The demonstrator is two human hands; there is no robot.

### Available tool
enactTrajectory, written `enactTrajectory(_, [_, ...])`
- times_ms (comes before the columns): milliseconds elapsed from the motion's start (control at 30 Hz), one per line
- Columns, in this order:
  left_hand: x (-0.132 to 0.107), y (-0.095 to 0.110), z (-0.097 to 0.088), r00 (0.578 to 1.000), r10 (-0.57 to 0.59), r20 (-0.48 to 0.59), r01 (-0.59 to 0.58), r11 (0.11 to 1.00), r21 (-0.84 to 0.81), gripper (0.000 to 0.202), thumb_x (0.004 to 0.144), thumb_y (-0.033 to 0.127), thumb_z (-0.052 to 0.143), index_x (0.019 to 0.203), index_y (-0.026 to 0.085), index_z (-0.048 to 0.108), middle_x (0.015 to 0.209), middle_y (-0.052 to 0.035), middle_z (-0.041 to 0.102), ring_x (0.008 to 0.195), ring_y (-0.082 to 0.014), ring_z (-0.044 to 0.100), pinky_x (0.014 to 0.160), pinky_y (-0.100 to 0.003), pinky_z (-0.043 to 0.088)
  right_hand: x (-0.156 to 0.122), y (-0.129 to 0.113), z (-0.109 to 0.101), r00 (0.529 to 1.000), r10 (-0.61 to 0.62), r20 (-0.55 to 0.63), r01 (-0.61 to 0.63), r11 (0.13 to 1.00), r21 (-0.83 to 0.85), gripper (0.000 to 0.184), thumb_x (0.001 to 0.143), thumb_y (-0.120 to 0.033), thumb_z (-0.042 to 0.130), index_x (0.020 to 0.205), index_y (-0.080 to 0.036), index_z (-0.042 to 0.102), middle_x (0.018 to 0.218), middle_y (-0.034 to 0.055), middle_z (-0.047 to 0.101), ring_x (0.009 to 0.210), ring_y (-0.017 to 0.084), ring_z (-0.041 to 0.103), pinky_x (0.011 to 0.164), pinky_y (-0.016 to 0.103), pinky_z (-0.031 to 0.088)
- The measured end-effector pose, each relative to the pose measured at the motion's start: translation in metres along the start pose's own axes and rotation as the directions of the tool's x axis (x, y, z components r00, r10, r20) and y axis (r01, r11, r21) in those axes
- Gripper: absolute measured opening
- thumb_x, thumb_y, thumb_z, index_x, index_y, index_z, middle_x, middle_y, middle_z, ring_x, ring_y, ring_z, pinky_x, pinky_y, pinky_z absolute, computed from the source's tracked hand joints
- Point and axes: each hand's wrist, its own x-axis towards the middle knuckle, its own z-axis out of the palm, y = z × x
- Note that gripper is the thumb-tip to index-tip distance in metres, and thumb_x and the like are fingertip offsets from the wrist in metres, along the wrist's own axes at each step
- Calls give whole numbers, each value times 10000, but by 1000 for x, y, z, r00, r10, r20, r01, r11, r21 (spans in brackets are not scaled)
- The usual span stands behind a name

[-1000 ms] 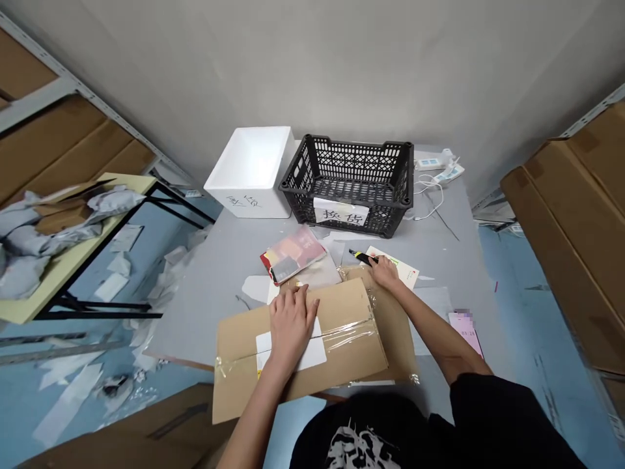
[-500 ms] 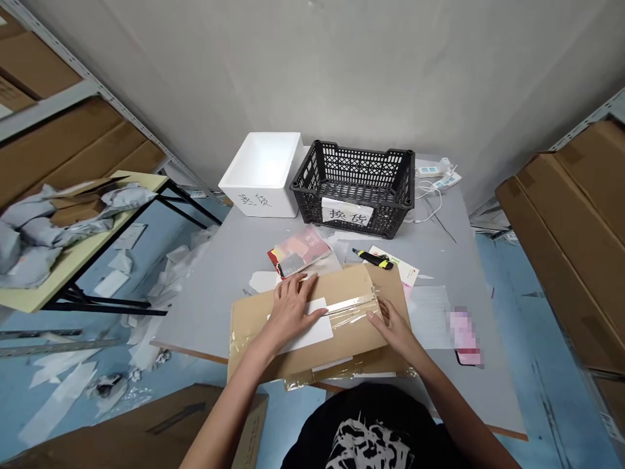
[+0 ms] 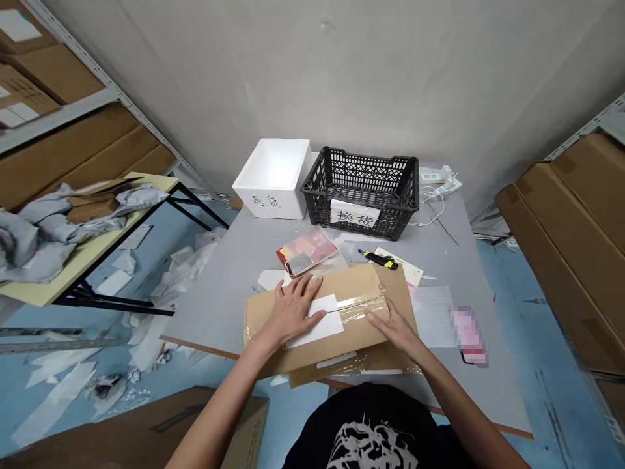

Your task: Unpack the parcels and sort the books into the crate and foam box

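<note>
A flat brown cardboard parcel [image 3: 356, 293] with clear tape and a white label [image 3: 319, 329] lies on the grey table [image 3: 234, 260] in front of me. My left hand [image 3: 293, 303] rests flat on its top, fingers spread, by the label. My right hand [image 3: 398, 329] lies on the parcel's right end, fingers stretched along the taped seam. Just beyond the parcel, a black and yellow utility knife [image 3: 378, 259] sits on a white card.
At the back of the table stand a black plastic crate [image 3: 364, 192] with a paper label and a white foam box [image 3: 276, 176]. A red packet [image 3: 307, 251] lies near the parcel, a pink blurred item [image 3: 469, 335] to the right. Cardboard boxes flank both sides; a side table with grey bags stands left.
My right hand let go of the utility knife, which now lies on the card, and came back onto the parcel's right end. The left hand stayed on top.
</note>
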Motion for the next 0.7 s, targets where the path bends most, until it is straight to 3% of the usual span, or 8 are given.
enactTrajectory(100, [1, -1, -1, 1000, 17, 18, -17, 1000, -15, 676, 872, 577, 361, 1455, 256, 240, 1447, -136, 365, 1290, -310, 335, 1046, -597, 182, 0, 3, 5, 995, 85, -48, -86, 996, -28, 771, 679, -552, 672, 1324, -207, 428, 1197, 99, 639, 1101, 276, 596, 964, 433, 451])
enactTrajectory(267, [1, 0, 1, 999, 37, 39, -37, 999, -2, 650, 896, 562, 305, 1463, 258, 217, 1471, -127, 348, 1278, -310, 355, 1025, -583, 211, -2, 11, 7, 997, 47, -59, -46, 999, 18, 737, 691, -539, 659, 1307, -209, 425, 1252, 94, 607, 1152, 259, 564, 998, 419, 428])
enactTrajectory(467, [0, 0, -1, 997, 37, 64, -41, 996, 77, 814, 798, 603, 480, 1468, 235, 201, 1489, -140, 320, 1267, -356, 367, 993, -586, 270, -4, 11, 10, 997, 51, -55, -45, 994, 102, 743, 675, -546, 667, 1286, -201, 426, 1212, 110, 629, 1096, 263, 599, 959, 425, 461])
enactTrajectory(600, [-1, 3, -5, 993, 100, 71, -109, 984, 140, 742, 821, 523, 506, 1444, 199, 264, 1466, -159, 354, 1268, -343, 390, 993, -530, 335, -5, 11, 10, 996, 56, -75, -52, 997, 61, 742, 672, -568, 662, 1272, -200, 425, 1231, 118, 615, 1125, 261, 581, 989, 418, 435])
enactTrajectory(700, [-3, 5, -6, 982, 181, 46, -186, 953, 237, 583, 881, 352, 462, 1404, 130, 331, 1452, -210, 355, 1308, -356, 361, 1032, -532, 317, -4, 11, 10, 996, 55, -70, -51, 997, 61, 750, 676, -572, 656, 1276, -197, 408, 1238, 123, 608, 1127, 259, 580, 992, 419, 432])
